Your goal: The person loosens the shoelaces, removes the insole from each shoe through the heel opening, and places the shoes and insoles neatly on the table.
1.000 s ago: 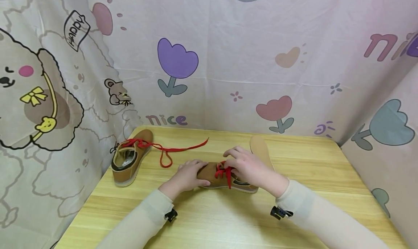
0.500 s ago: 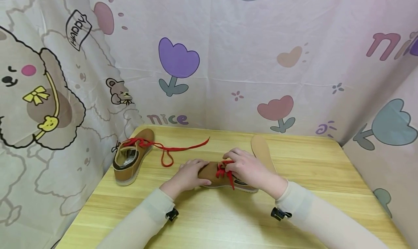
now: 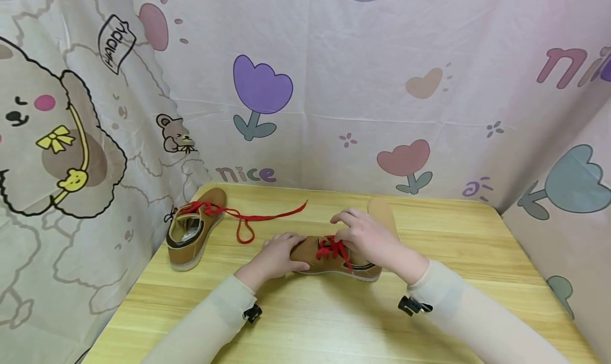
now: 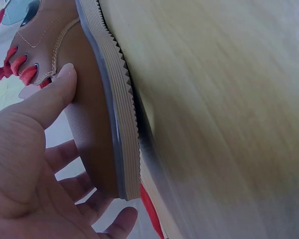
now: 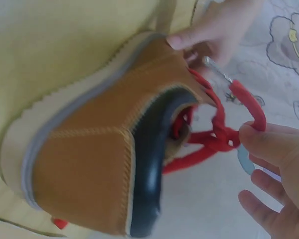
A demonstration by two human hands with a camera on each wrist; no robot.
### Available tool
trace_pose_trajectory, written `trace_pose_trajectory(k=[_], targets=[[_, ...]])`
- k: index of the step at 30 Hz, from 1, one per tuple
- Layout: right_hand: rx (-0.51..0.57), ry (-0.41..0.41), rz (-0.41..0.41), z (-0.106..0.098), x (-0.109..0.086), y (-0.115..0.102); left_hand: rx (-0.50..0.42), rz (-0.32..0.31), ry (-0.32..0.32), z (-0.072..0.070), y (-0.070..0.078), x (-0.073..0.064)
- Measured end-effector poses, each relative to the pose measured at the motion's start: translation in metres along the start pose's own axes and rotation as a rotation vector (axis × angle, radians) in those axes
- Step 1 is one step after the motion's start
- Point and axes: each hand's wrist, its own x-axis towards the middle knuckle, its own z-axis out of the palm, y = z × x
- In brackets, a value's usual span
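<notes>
A brown shoe point(image 3: 310, 247) lies sideways in the middle of the table, its toe to the left. My left hand point(image 3: 274, 258) grips the toe, thumb on the near side by the sole and fingers over the far side, as the left wrist view also shows. Above the shoe's tongue, my right hand point(image 3: 367, 239) pinches the red shoelace point(image 5: 249, 102) between thumb and forefinger, beside a loose knot. The lace's tipped end curls up past the thumb in the right wrist view. The other fingers of that hand are spread off the lace.
A second brown shoe point(image 3: 179, 257) stands at the left edge of the wooden table point(image 3: 310, 321). Its loose red lace point(image 3: 267, 218) trails right across the wood. A tan insole point(image 3: 382, 215) lies behind my right hand. Printed curtains point(image 3: 324, 77) enclose the back and sides.
My right hand has shifted slightly up and to the right with the lace. The hanging lace end has swung right toward the heel. My left hand keeps its grip on the toe.
</notes>
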Motion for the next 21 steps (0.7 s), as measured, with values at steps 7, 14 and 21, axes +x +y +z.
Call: trace_pose_trajectory(k=[7,14,21], targets=[[-0.027,0.045,-0.013,-0.013,0.004,0.015,-0.009,-0.006,0.004,0.0,0.001,-0.001],[0.016,0.079,0.021,-0.028,0.005,0.033,-0.009,-0.005,0.006,0.002,0.0,0.0],[0.017,0.121,0.101,-0.037,0.003,0.055,-0.019,-0.011,0.003,0.002,0.0,0.0]])
